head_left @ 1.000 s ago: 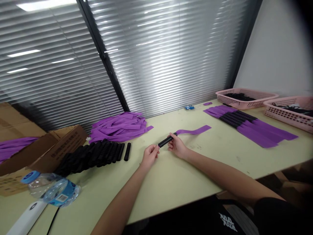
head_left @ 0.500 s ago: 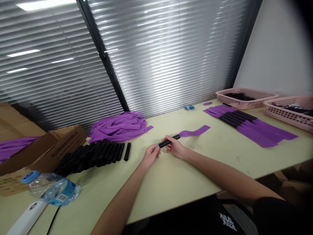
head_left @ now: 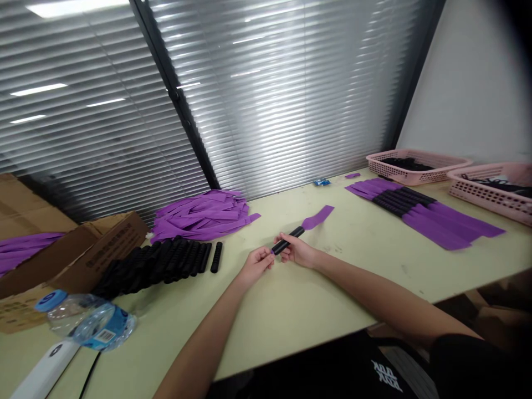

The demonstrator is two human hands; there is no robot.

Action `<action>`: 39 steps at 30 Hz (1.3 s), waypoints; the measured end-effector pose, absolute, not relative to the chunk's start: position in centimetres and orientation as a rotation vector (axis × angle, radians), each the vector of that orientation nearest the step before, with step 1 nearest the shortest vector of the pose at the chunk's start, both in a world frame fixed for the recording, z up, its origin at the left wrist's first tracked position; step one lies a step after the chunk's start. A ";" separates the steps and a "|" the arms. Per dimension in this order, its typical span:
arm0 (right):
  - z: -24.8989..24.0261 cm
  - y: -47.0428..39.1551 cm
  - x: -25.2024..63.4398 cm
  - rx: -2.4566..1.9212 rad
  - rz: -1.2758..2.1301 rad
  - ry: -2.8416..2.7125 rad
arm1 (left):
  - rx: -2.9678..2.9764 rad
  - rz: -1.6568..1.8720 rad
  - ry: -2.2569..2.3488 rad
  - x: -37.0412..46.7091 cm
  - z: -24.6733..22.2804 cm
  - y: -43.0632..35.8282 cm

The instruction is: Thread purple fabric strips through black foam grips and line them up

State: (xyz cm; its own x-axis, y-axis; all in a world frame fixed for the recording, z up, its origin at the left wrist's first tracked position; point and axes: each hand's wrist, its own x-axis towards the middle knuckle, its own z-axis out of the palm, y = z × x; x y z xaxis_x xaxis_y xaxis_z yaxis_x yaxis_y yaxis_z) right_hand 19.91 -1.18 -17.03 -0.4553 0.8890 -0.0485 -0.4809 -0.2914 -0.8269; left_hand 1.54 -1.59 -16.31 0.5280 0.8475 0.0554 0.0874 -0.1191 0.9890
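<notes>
My right hand [head_left: 296, 250] is closed around a black ridged tube [head_left: 288, 240], which slants up to the right above the table. Out of the tube's far end trails a purple strip [head_left: 318, 217]. At the near end, a bit of purple shows where my left hand [head_left: 256, 264] pinches with thumb and fingers. To the left lies a row of similar black tubes [head_left: 178, 259], with one tube [head_left: 216, 257] set slightly apart. Behind them is a heap of purple strips [head_left: 203, 213]. On the right, several purple strips with black tubes round their middles [head_left: 409, 205] lie side by side.
An open cardboard box [head_left: 103, 244] and a plastic water bottle [head_left: 95, 321] stand at the left, beside a white device [head_left: 47, 368] with a cable. Two pink baskets [head_left: 419, 176] holding black items sit at the back right. A small blue packet [head_left: 321, 182] lies near the blinds.
The purple strip's far tail has become shorter as it draws into the tube. Purple now shows at the near end, in my left fingers. The tube tilts a little more steeply.
</notes>
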 end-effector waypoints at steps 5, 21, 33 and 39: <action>-17.3 -0.9 19.9 -0.658 1.892 -0.922 | 1.585 0.809 0.833 1.7 -16.6 -1.5; -17.0 -1.2 19.5 -0.762 1.843 -0.977 | 1.466 0.835 0.881 1.9 -16.5 -1.3; -17.0 -1.0 19.3 -0.809 1.779 -0.944 | 1.472 0.923 0.970 2.5 -16.8 -1.8; -16.6 -0.8 19.6 -0.784 1.825 -0.913 | 1.422 0.905 0.978 2.9 -16.4 -1.8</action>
